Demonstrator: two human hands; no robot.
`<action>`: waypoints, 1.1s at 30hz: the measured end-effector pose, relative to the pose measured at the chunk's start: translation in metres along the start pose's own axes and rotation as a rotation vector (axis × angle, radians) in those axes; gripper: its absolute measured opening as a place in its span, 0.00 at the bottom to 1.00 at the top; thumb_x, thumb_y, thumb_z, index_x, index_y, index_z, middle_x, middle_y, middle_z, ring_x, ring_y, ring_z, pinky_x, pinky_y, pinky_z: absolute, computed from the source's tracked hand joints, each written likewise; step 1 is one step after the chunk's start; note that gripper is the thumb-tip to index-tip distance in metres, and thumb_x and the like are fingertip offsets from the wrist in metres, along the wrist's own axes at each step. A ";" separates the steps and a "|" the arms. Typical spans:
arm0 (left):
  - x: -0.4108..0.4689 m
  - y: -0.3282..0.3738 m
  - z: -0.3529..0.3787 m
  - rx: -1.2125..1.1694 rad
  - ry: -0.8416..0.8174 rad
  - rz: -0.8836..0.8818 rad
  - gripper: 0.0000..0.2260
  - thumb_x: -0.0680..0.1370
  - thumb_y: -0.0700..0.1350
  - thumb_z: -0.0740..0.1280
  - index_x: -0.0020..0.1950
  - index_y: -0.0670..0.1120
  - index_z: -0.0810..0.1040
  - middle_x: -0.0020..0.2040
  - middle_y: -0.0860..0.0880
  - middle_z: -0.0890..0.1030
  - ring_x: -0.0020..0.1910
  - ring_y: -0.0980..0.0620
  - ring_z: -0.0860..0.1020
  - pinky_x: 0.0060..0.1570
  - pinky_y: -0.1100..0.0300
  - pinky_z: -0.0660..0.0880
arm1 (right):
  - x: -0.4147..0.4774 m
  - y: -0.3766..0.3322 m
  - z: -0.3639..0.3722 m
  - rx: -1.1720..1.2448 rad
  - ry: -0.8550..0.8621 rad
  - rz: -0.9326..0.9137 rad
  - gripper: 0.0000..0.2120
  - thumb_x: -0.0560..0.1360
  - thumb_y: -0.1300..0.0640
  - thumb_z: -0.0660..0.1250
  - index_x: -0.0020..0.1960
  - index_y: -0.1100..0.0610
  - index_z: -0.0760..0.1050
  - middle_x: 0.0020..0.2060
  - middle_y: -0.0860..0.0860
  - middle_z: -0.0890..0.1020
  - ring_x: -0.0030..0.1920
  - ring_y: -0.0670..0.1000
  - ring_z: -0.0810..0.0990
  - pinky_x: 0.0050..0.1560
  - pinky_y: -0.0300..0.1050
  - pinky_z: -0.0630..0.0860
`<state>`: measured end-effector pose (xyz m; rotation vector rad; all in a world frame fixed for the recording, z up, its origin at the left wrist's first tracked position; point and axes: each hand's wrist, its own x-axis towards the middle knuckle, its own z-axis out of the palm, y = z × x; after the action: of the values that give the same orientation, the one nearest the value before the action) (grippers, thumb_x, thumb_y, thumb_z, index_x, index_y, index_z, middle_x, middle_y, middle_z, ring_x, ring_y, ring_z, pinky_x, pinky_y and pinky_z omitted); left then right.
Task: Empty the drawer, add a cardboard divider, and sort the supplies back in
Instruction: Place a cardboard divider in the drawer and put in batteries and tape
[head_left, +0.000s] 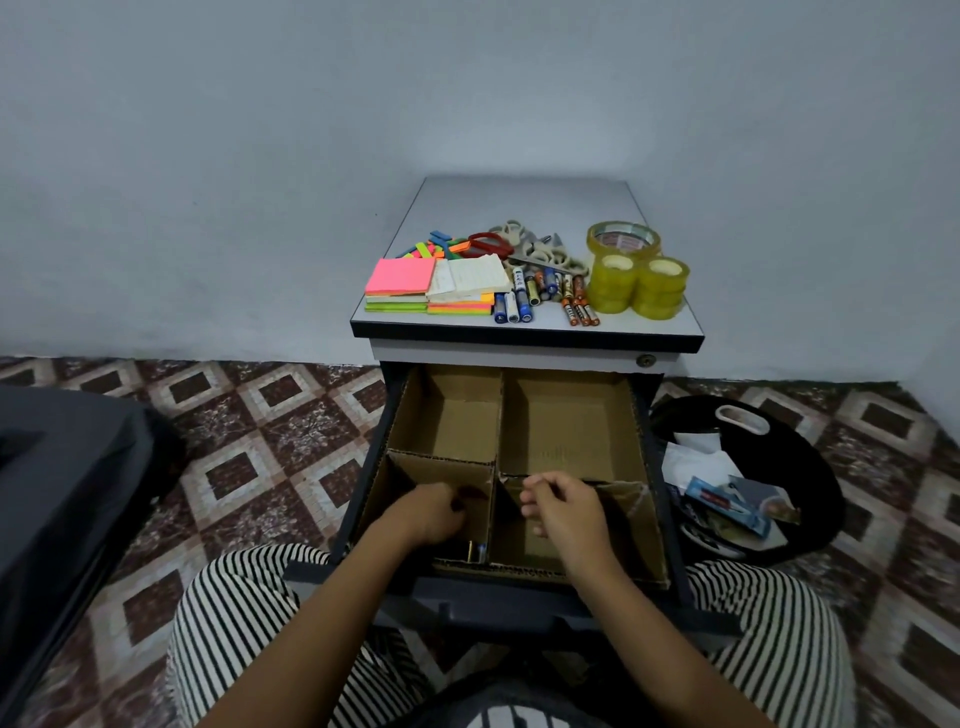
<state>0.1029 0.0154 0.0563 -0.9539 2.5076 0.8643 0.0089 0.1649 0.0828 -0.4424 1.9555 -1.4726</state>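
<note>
My left hand (434, 512), curled over batteries, sits inside the brown cardboard divider (496, 457); right hand (563, 506) loosely curled, empty; remaining batteries (540, 296) lie straight beyond, lengthwise toward me.

A black bag (810, 467) of packets lies on the patterned tile floor (249, 447).

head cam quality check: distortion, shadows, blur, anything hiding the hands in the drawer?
Head view: wide-angle bowing at the edges, corners darkened; cabinet top evenly lit; near-left compartment is shadowed, so left hand fingertips are murky; right hand slightly soft; tape rolls show mild sheen, no glare.
</note>
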 end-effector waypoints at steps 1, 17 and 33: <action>-0.004 0.004 -0.005 0.036 -0.017 0.016 0.12 0.80 0.47 0.60 0.60 0.45 0.76 0.56 0.46 0.79 0.51 0.52 0.77 0.51 0.61 0.72 | -0.001 -0.002 -0.001 -0.030 -0.017 -0.024 0.08 0.79 0.59 0.61 0.45 0.52 0.77 0.40 0.48 0.80 0.39 0.44 0.78 0.36 0.36 0.73; 0.038 0.092 -0.114 0.396 0.938 0.375 0.15 0.77 0.42 0.64 0.63 0.40 0.75 0.60 0.38 0.74 0.57 0.39 0.72 0.50 0.47 0.72 | 0.098 -0.129 -0.024 -1.043 0.283 -0.837 0.18 0.78 0.56 0.61 0.67 0.57 0.71 0.62 0.54 0.74 0.62 0.55 0.70 0.59 0.50 0.70; 0.041 0.089 -0.120 0.660 1.005 0.476 0.12 0.67 0.41 0.74 0.50 0.43 0.81 0.49 0.43 0.81 0.48 0.43 0.79 0.47 0.50 0.74 | 0.110 -0.117 -0.014 -1.243 0.375 -0.931 0.14 0.73 0.60 0.67 0.58 0.57 0.77 0.52 0.55 0.81 0.54 0.58 0.76 0.47 0.51 0.70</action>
<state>0.0027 -0.0285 0.1661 -0.6173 3.5450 -0.5602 -0.0946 0.0712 0.1632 -1.8997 3.0195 -0.5129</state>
